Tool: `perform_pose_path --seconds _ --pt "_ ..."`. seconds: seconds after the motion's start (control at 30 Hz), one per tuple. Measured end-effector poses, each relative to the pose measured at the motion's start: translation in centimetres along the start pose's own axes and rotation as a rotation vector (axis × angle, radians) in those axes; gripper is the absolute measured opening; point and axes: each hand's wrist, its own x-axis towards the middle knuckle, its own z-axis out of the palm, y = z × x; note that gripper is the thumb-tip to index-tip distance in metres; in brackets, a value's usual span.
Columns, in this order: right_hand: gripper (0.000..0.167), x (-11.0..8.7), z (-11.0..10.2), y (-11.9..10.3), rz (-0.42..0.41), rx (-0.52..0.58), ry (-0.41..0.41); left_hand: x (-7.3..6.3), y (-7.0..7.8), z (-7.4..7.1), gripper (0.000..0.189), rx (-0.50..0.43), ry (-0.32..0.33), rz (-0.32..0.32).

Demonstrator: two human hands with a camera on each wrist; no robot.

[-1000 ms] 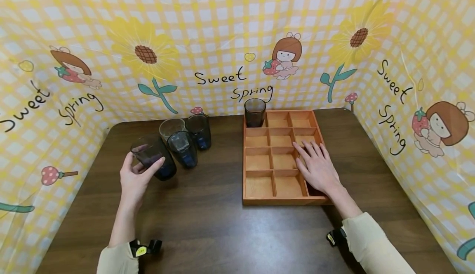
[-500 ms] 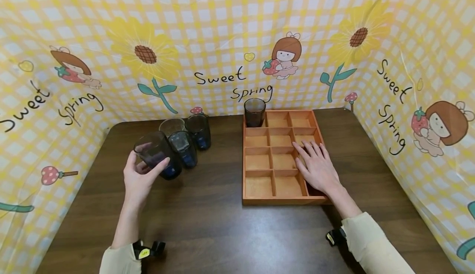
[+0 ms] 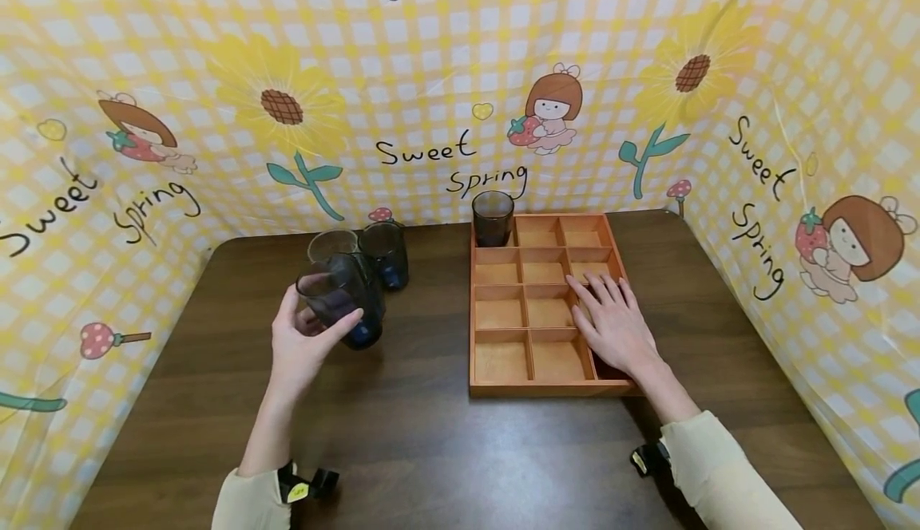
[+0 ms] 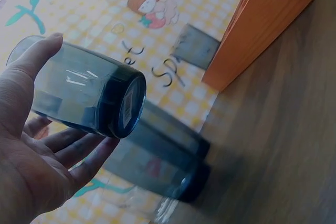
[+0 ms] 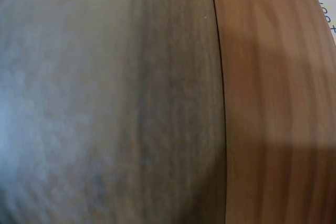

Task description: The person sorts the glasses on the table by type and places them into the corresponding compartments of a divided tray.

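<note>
My left hand (image 3: 305,348) grips a dark, see-through drinking glass (image 3: 332,300), thumb on one side and fingers on the other. In the left wrist view this glass (image 4: 79,87) is tilted, its thick base with a small white label pointing away from the palm. My right hand (image 3: 614,324) rests with spread fingers on the right side of a wooden compartment tray (image 3: 557,389). Another dark glass (image 3: 493,220) stands in the tray's back left compartment. The right wrist view shows only the tray's side wall (image 5: 278,103) and the table, not the hand.
Behind the held glass stand a clear glass (image 3: 331,243) and dark glasses, one of them (image 3: 386,255) at the right of the group; the held one partly hides them. The brown wooden table (image 3: 402,450) is enclosed by a yellow checked cloth (image 3: 431,51).
My left hand has carried the held glass to the right, so it now overlaps the standing glasses in the head view. The right hand and the tray have stayed put.
</note>
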Motion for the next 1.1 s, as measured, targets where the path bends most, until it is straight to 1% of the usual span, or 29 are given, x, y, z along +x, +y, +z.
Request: perform_pose_path --seconds 0.17,0.27,0.4,0.5,0.67,0.83,1.1 --pt "0.056 0.0 -0.2 0.0 -0.001 -0.003 0.001 0.0 -0.6 2.1 0.066 0.016 -0.056 0.006" --pt "0.056 0.0 -0.3 0.1 0.003 -0.009 -0.001 0.1 -1.1 3.6 0.068 0.018 -0.114 0.014" --pt "0.057 0.0 -0.2 0.2 0.003 -0.006 -0.002 0.2 -1.5 5.6 0.068 0.015 -0.190 0.005" --pt "0.057 0.1 -0.1 0.3 0.002 -0.002 -0.004 0.5 -1.7 6.8 0.069 0.006 -0.223 -0.006" --pt "0.057 0.1 0.1 0.2 -0.003 0.001 -0.003 1.2 -1.8 8.4 0.071 -0.006 -0.248 -0.007" --pt "0.056 0.1 0.0 0.1 -0.004 0.000 0.001 2.0 -1.9 9.7 0.071 -0.016 -0.266 -0.014" --pt "0.056 0.1 0.0 0.1 -0.002 -0.004 -0.002 2.7 -2.4 11.3 0.070 -0.044 -0.266 -0.038"
